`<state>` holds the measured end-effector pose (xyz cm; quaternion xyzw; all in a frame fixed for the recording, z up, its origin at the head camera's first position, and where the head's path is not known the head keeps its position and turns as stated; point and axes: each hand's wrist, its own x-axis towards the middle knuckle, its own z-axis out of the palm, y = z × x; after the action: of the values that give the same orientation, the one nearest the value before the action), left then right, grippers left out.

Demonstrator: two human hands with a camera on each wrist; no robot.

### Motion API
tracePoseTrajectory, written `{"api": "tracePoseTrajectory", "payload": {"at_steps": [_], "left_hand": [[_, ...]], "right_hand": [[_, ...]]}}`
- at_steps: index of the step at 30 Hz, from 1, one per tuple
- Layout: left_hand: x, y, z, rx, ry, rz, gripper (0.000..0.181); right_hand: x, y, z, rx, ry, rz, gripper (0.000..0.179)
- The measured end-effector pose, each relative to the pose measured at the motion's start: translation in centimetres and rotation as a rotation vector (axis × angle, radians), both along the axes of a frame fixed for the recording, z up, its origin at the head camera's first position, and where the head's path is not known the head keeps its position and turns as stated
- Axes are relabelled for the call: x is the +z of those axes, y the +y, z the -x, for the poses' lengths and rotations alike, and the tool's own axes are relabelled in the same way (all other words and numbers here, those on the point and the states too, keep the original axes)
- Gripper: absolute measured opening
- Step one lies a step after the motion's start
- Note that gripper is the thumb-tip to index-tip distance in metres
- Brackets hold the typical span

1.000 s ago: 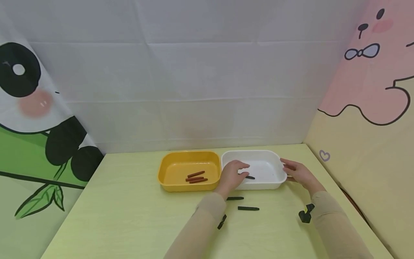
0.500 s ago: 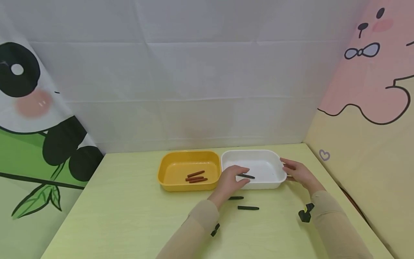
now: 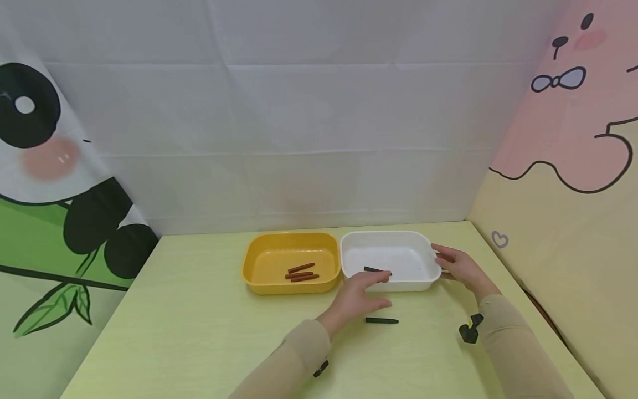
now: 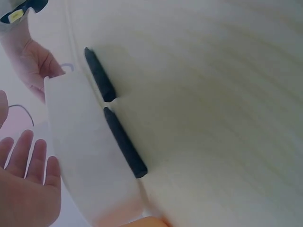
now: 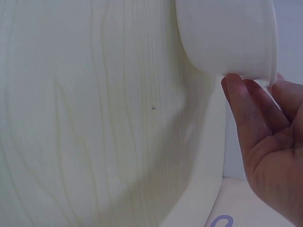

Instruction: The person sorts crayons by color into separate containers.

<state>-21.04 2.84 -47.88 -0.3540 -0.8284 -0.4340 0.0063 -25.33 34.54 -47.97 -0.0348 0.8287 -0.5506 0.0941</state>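
With fingers spread and holding nothing, my left hand (image 3: 353,296) is over the near side of the white tray (image 3: 411,255). A black crayon (image 3: 371,269) lies inside that tray, partly behind the fingertips. Another black crayon (image 3: 381,320) lies on the table below the hand. Two black crayons, the upper crayon (image 4: 100,75) and the lower crayon (image 4: 125,144), show on the table in the left wrist view; the head view hides one behind the hand. My right hand (image 3: 463,270) holds the white tray's right end, thumb at the rim and fingers against the lower side (image 5: 227,38).
Touching the white tray on its left is a yellow tray (image 3: 264,257) with three brown crayons (image 3: 301,275) in it. Both stand near the back of the pale table (image 3: 174,332). A white cloth wall (image 3: 299,138) rises behind, and printed panels flank the sides.
My left hand has let go of the black crayon, which now lies in the white tray. It has drawn back toward the table's front. The right hand stays on the tray.
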Motion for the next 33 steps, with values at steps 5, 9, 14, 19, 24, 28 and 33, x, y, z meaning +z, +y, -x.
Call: {"api": "tracePoseTrajectory", "payload": {"at_steps": [5,9,14,19,24,28,33], "left_hand": [[-0.4,-0.4,-0.5,-0.052,0.052,0.069,0.062],[-0.8,-0.6,-0.8,-0.089,0.051,0.119,0.065],[-1.8,-0.7,-0.7,-0.147,0.115,0.192,0.07],[-2.5,-0.9,-0.6,-0.183,0.207,0.262,0.07],[-2.7,-0.9,-0.6,-0.178,0.188,0.305,0.064],[-3.0,-0.7,-0.7,-0.183,0.15,0.336,0.056],[-3.3,-0.3,-0.6,-0.191,0.121,0.357,0.05]], "right_hand": [[0.1,-0.1,-0.1,0.0,0.003,0.005,0.053],[0.2,-0.1,-0.1,0.009,0.015,-0.006,0.053],[0.2,-0.1,-0.2,0.013,0.017,-0.014,0.053],[0.3,-0.1,-0.3,0.015,0.02,-0.015,0.053],[0.3,-0.1,-0.4,0.019,0.027,-0.015,0.054],[0.3,-0.1,-0.5,0.023,0.028,-0.007,0.053],[0.1,0.3,-0.4,0.045,0.054,0.022,0.054]]}}
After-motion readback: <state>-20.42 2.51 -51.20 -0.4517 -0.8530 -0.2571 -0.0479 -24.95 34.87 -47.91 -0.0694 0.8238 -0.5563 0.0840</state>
